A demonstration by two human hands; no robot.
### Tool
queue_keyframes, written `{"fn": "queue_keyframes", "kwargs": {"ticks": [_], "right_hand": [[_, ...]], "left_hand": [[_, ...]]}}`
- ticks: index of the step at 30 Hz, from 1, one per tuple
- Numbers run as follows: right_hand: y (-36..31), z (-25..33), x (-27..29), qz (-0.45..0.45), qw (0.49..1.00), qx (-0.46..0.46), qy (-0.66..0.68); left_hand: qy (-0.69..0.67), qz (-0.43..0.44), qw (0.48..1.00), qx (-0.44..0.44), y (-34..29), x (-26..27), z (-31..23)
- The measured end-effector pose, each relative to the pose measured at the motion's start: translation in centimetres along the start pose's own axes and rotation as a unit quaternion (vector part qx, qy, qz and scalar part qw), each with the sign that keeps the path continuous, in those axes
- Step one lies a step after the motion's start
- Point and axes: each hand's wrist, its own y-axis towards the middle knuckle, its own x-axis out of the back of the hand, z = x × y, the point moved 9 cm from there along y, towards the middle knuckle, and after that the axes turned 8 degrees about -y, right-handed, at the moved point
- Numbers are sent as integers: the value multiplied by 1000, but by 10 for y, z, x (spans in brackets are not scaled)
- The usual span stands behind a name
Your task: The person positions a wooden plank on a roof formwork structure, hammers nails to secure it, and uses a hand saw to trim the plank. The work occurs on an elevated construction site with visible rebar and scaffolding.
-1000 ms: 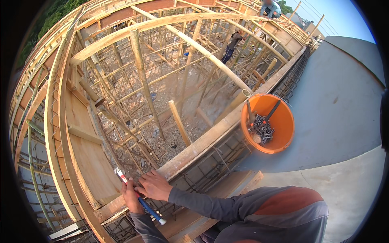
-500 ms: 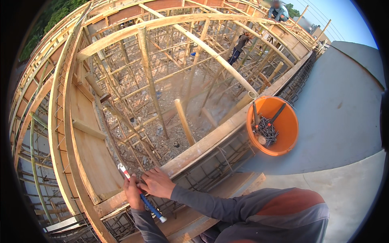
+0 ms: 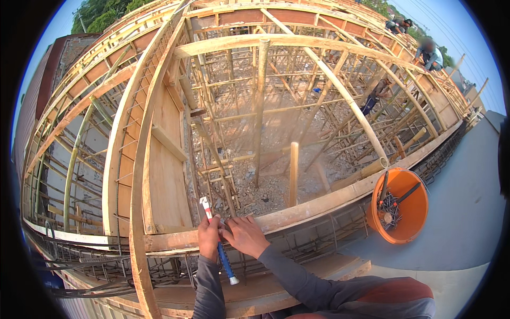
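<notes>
The left hand's (image 3: 209, 237) grip is clamped on a blue-handled hammer (image 3: 223, 258), slanted head-up over the timber beam (image 3: 308, 210). Just beside it, the right hand (image 3: 246, 235) lies at the beam, its grip partly hidden, so I cannot tell whether it holds anything. Farther right, an orange bucket (image 3: 417, 217) contains nails (image 3: 396, 215).

left: long plank (image 3: 139, 255) blocks | right: orange bucket (image 3: 413, 220) blocks | free: beam top (image 3: 313, 210) from right hand (image 3: 245, 235) to bucket
</notes>
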Motion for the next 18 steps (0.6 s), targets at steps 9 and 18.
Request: {"fn": "queue_keyframes", "kwargs": {"ticks": [9,18], "right_hand": [[1,5,7,-3,1000,18,12],[3,5,9,17,1000,17,8]], "left_hand": [[-20,3,1000,5,1,2,9],[-58,4,998,12,-5,-4,1]]}}
